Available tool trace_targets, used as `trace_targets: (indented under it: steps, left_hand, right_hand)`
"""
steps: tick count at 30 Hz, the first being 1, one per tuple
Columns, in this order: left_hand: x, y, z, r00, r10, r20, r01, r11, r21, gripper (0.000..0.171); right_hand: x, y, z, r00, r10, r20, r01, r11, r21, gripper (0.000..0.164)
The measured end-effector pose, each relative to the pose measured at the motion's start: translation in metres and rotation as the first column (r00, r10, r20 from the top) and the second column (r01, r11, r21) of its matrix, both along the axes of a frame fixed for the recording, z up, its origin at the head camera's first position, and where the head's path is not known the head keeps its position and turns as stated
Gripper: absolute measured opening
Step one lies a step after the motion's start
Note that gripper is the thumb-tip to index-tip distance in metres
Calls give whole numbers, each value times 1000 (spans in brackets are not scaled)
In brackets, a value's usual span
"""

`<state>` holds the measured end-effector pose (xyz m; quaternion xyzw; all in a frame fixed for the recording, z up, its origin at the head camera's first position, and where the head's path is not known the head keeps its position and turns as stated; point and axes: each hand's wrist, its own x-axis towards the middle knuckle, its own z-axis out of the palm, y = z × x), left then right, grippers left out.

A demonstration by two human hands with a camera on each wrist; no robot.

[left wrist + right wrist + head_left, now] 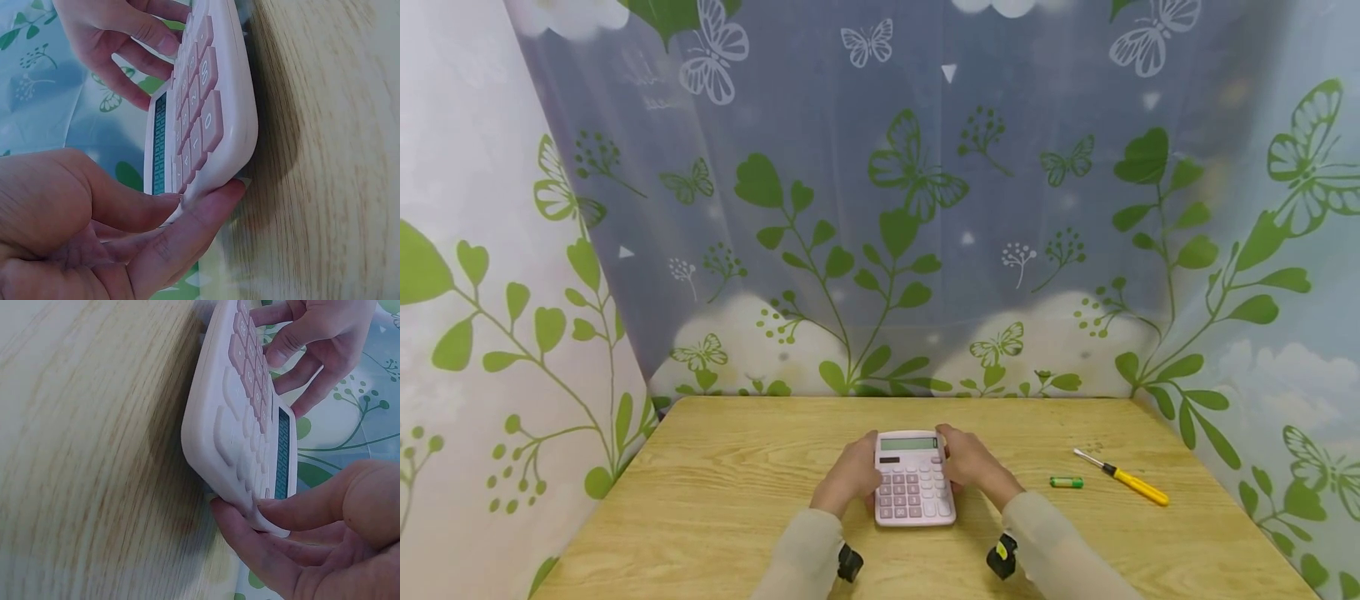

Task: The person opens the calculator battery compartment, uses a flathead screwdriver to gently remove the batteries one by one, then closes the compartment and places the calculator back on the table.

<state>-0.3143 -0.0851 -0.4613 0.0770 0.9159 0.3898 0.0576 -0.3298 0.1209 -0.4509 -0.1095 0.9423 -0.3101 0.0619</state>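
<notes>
A pale pink calculator [914, 479] with darker pink number keys is face up at the front middle of the table, its display at the far end. My left hand [851, 476] grips its left edge, thumb on top by the keys and fingers curled below. On the opposite edge my right hand [973, 460] holds it the same way. In the left wrist view the calculator [203, 106] is lifted just off the wood, a shadow beneath it. Its underside is hidden in every view.
Right of the calculator lies a small green battery [1066, 482]. Beyond it rests a screwdriver [1123, 478] with a yellow and black handle, tip pointing to the far left. The wooden table [737, 467] ends at a patterned curtain [850, 250] behind and at both sides.
</notes>
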Motion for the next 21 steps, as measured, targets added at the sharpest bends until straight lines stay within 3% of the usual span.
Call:
trace_targets:
  steps: [8, 21]
  left_hand:
    - [-8, 4, -3, 1000, 16, 22, -16, 1000, 3, 77]
    - [-17, 9, -2, 999, 39, 27, -40, 998, 43, 76]
  right_hand:
    - [-6, 2, -2, 999, 0, -48, 2, 999, 37, 63]
    - [-19, 6, -7, 1000, -22, -23, 22, 1000, 16, 63]
